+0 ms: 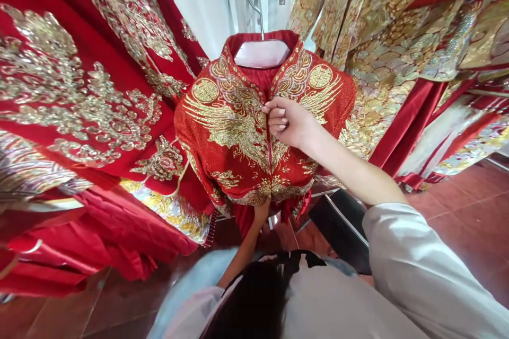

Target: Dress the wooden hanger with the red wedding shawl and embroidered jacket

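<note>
A red embroidered jacket [238,132] with gold phoenix patterns hangs from a hanger [263,54], its collar parted at the neck. My right hand [284,121] is closed in a pinch at the upper front zipper, just below the collar opening. The fingers cover the zipper pull. Beneath the hand, the zipper [271,156] runs down between the two front edges, which lie close together. At the bottom hem, my left hand [261,211] is closed on the lower front edge; the jacket hides most of its fingers.
Red garments with silver-gold beading [119,116] hang close on the left. Gold patterned garments [382,63] hang on the right, with red velvet pieces [409,122] below. A black box-like object [342,228] stands on the red tiled floor [469,222]. White curtain [194,0] is behind.
</note>
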A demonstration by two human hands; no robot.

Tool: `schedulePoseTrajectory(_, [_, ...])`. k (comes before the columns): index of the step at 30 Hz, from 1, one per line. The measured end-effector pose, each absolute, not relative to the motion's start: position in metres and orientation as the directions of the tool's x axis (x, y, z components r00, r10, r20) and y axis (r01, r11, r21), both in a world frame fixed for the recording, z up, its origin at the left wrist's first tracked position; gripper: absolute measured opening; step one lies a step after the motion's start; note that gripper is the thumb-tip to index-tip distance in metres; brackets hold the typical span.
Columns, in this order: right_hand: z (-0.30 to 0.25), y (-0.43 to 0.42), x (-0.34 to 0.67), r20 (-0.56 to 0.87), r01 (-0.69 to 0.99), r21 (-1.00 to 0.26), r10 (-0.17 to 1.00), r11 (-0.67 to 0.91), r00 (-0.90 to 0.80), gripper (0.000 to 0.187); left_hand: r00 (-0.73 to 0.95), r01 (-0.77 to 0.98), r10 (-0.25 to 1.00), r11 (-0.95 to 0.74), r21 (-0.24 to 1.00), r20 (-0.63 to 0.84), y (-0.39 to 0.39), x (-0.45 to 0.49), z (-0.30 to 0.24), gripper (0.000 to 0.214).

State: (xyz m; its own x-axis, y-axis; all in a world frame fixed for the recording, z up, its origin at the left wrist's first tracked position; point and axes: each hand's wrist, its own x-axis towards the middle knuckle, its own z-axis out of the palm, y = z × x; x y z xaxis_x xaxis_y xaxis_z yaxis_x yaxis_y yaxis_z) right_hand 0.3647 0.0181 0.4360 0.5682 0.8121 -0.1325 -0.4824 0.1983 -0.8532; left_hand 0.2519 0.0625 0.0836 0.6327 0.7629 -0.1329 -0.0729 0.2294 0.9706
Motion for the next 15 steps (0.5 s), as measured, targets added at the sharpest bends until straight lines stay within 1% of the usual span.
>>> schedulePoseTrajectory(3, [0.434,0.024,0.369,-0.192,-0.526,-0.819,0.754,0.229,0.628,0.023,0.609,-0.072,0.782,0.223,0.972,-0.134,0.063,0.25,0.083,0.034])
schedulePoseTrajectory(5, [0.438,0.024,0.372,-0.21,-0.52,-0.828,0.742,0.211,0.636,0.026,0.606,-0.073,0.785,0.217,0.973,-0.129,0.066,0.25,0.084,0.036])
schedulePoseTrajectory(7, [0.446,0.022,0.375,-0.183,-0.498,-0.845,0.771,0.193,0.61,0.027,0.605,-0.077,0.787,0.209,0.975,-0.121,0.072,0.25,0.085,0.038])
schedulePoseTrajectory(8, [0.448,0.022,0.375,-0.151,-0.481,-0.851,0.781,0.209,0.606,0.026,0.603,-0.079,0.789,0.205,0.975,-0.117,0.075,0.251,0.086,0.04])
schedulePoseTrajectory(9, [0.447,0.022,0.375,-0.111,-0.459,-0.855,0.779,0.242,0.618,0.025,0.601,-0.081,0.791,0.205,0.976,-0.116,0.077,0.25,0.086,0.043])
schedulePoseTrajectory(11, [0.438,0.025,0.373,-0.063,-0.413,-0.858,0.735,0.306,0.676,0.024,0.601,-0.075,0.789,0.214,0.974,-0.128,0.08,0.248,0.083,0.049])
schedulePoseTrajectory(13, [0.423,0.029,0.371,-0.078,-0.396,-0.862,0.688,0.317,0.721,0.023,0.614,-0.059,0.774,0.239,0.969,-0.154,0.078,0.243,0.078,0.051])
schedulePoseTrajectory(15, [0.412,0.03,0.368,-0.123,-0.402,-0.877,0.687,0.263,0.716,0.025,0.632,-0.04,0.753,0.269,0.962,-0.184,0.073,0.238,0.071,0.05])
